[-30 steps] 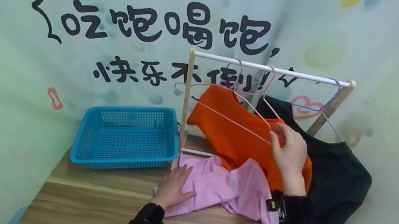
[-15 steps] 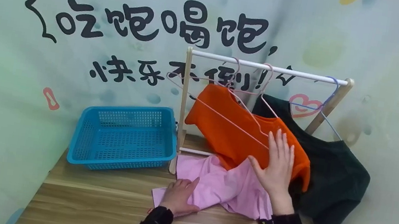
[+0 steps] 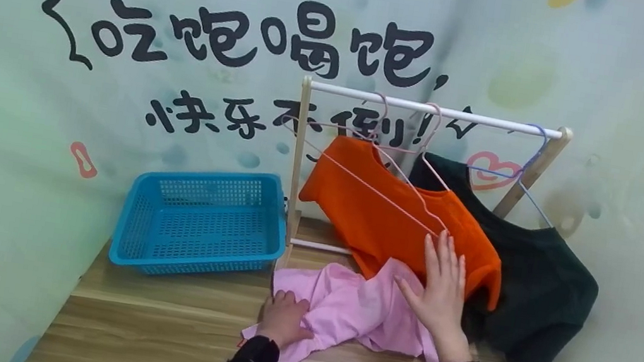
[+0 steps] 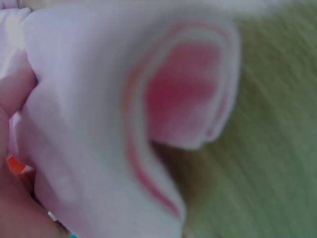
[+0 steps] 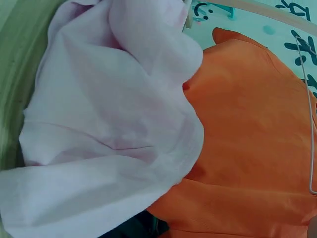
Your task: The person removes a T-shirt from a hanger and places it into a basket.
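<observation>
My left hand [image 3: 283, 319] grips the left end of a pink cloth garment [image 3: 357, 311] lying crumpled on the table. In the left wrist view, the thumb [image 4: 17, 87] lies over the cloth and the fingers are partly hidden beneath it. My right hand [image 3: 438, 300], fingers extended, is at the right end of an empty pink hanger [image 3: 361, 177], before an orange shirt [image 3: 398, 224]. Whether it touches the hanger is unclear. The shirt hangs from another pink hanger [image 3: 433, 130]. In the right wrist view the pink garment [image 5: 114, 99] lies beside the orange shirt [image 5: 247, 129].
A small clothes rack [image 3: 466, 114] with a white rail holds the hangers. At its right end, a dark green shirt [image 3: 542, 290] hangs from a blue hanger [image 3: 535, 152]. Left of the rack stands a blue plastic basket [image 3: 200, 227] with mesh sides, on the wooden table [image 3: 148, 321].
My right hand has left the upper right of the orange shirt and come down with fingers extended. My left fingers have closed on the pink garment, whose left part has shifted toward me.
</observation>
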{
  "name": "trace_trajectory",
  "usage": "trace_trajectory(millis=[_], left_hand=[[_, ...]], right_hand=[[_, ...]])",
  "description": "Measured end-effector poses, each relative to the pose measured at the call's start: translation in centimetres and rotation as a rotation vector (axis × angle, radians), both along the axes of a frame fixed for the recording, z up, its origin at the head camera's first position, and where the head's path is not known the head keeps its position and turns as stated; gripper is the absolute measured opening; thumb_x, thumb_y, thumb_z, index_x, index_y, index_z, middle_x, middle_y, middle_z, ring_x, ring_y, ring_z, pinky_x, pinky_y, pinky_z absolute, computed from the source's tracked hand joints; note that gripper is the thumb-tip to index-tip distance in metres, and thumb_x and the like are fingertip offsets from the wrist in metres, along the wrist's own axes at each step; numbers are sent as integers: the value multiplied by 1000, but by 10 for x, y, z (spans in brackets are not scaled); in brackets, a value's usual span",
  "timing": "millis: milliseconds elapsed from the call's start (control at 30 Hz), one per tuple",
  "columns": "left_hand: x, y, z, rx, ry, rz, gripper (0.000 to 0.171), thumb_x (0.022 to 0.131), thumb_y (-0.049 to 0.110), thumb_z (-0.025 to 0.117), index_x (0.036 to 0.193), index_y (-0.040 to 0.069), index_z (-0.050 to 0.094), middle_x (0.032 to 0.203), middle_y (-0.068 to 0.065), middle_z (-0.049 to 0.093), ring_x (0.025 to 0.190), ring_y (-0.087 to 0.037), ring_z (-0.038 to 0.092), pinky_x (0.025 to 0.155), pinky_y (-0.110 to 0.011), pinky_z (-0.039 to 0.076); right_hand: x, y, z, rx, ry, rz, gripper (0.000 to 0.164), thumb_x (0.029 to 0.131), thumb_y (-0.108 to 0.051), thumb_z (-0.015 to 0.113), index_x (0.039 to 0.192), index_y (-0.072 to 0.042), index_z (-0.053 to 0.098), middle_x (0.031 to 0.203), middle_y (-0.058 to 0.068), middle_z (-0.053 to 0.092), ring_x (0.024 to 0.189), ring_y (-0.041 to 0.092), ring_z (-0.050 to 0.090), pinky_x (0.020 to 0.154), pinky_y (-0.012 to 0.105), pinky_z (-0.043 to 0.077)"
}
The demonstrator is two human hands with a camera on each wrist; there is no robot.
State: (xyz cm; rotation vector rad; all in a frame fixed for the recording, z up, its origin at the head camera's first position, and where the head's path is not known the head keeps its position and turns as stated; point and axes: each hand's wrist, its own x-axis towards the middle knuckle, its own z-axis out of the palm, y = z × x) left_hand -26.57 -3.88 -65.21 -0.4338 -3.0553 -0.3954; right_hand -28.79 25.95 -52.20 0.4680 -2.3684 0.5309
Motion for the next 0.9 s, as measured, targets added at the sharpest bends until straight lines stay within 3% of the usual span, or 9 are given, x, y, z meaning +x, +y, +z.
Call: trace_trajectory(millis=[100, 200, 333, 433, 567, 700, 800, 900], left_hand=[[1, 1, 2, 5, 5, 33, 44, 75, 45, 82, 102, 13, 68, 97, -13, 56, 96, -34, 51, 82, -51, 44], [-1, -1, 7, 84, -22, 77, 32, 82, 32, 78, 103, 9, 67, 94, -14, 59, 90, -36, 57, 77, -51, 48], [-8, -9, 26, 311, -40, 137, 26, 89, 17, 71, 109, 3, 62, 94, -18, 65, 87, -40, 65, 75, -52, 52], [-14, -15, 45, 532, -14, 183, 32, 92, 11, 66, 120, -2, 57, 107, -23, 67, 98, -41, 66, 84, -52, 52], [-24, -22, 76, 862, 17, 256, 28, 94, 4, 58, 120, -4, 53, 113, -25, 64, 104, -39, 62, 91, -51, 49], [-31, -30, 113, 1102, 46, 317, 11, 94, 5, 56, 104, 0, 52, 97, -17, 60, 91, -30, 58, 82, -45, 48], [-32, -39, 143, 1178, 80, 325, 8, 95, 8, 56, 99, 2, 52, 91, -11, 56, 86, -25, 54, 75, -37, 46], [-30, -50, 175, 1227, 151, 292, 7, 95, 7, 55, 99, 2, 51, 92, -11, 54, 86, -25, 54, 73, -34, 45]], right_hand=[[1, 1, -3, 2, 2, 0, 97, 79, -41, 79, 157, -15, 28, 161, 17, 22, 149, 33, 18, 118, 56, 8], [3, 3, -3, -4, 16, 4, 95, 80, -42, 78, 157, -14, 29, 161, 16, 23, 148, 33, 20, 118, 56, 9], [6, 7, -2, -13, 35, 15, 91, 81, -40, 75, 156, -12, 31, 161, 17, 24, 148, 33, 21, 118, 56, 10], [8, 9, 1, -24, 44, 20, 89, 83, -42, 73, 155, -10, 32, 159, 19, 26, 148, 33, 21, 118, 55, 10], [8, 11, 5, -31, 54, 21, 85, 88, -50, 68, 154, -8, 34, 159, 20, 28, 147, 33, 22, 117, 55, 12], [10, 9, 10, -37, 37, 24, 84, 90, -52, 64, 154, -8, 33, 160, 18, 26, 147, 32, 22, 118, 53, 12], [12, 8, 13, -43, 18, 21, 84, 89, -46, 69, 155, -8, 32, 161, 16, 24, 147, 31, 22, 119, 51, 11], [12, 8, 17, -54, 12, 20, 85, 87, -39, 73, 154, -8, 32, 162, 14, 23, 148, 31, 22, 119, 50, 12]])
